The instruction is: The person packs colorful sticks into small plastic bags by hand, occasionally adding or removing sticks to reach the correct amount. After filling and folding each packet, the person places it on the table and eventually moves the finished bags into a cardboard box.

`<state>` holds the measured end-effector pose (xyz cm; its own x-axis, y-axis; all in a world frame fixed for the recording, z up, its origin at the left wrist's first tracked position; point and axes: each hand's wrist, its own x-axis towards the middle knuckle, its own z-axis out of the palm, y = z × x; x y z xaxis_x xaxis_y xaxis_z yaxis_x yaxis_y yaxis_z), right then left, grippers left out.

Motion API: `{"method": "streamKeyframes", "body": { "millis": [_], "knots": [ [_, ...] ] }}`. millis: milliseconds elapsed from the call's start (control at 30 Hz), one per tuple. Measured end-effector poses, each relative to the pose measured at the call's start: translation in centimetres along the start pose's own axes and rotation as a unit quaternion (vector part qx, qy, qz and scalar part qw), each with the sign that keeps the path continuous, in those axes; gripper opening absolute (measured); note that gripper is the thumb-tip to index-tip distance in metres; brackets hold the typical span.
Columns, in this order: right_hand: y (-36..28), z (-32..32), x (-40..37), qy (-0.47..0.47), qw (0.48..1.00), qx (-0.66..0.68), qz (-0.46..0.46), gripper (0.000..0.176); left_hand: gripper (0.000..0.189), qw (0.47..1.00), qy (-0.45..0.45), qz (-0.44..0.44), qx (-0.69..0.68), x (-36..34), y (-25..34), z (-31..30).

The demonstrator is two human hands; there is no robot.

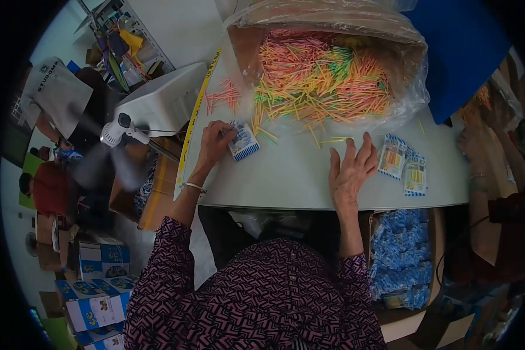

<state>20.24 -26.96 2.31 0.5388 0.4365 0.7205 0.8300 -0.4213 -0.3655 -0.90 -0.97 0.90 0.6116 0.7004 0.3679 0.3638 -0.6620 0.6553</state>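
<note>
My left hand is closed at the left edge of a small blue-and-white packet lying on the table, its fingers bent and pinched together. My right hand hovers over or rests on the table, fingers spread, holding nothing. Just beyond its fingertips lies a yellow stick. To its right are two clear-fronted packets, one with pink and orange sticks and one with yellow sticks. A large heap of thin coloured sticks spills from a plastic-lined box toward me.
Pink sticks lie loose by the yellow tape edge. Below the table at right, a carton holds many blue packets. A fan stands left. A co-worker's arm reaches in at right; other people are at far left.
</note>
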Motion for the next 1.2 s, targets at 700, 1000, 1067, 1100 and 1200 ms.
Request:
{"method": "streamKeyframes", "body": {
  "millis": [700, 1000, 1067, 1100, 1200],
  "knots": [
    [-3.6, 2.7, -0.5, -0.075, 0.958, 0.277, 0.006, 0.037, 0.008, 0.968, 0.224, 0.092, -0.062, 1.0, 6.8, -0.6],
    [-5.8, 4.1, 0.9, -0.242, 0.77, 0.554, 0.207, 0.025, 0.007, 0.974, 0.088, 0.108, -0.176, -0.2, 12.8, 5.6],
    [-4.8, 4.1, 0.9, -0.25, 0.73, 0.588, 0.241, 0.024, 0.007, 0.976, 0.058, 0.084, -0.191, -0.5, 13.3, 5.4],
    [-4.6, 4.1, 0.7, -0.258, 0.687, 0.622, 0.274, 0.022, 0.007, 0.977, 0.059, 0.081, -0.189, -0.4, 12.9, 5.3],
    [-6.6, 2.4, 1.9, -0.193, 0.625, 0.651, 0.385, 0.015, 0.008, 0.985, 0.057, 0.043, -0.157, 0.5, 11.6, 5.5]
  ]
}}
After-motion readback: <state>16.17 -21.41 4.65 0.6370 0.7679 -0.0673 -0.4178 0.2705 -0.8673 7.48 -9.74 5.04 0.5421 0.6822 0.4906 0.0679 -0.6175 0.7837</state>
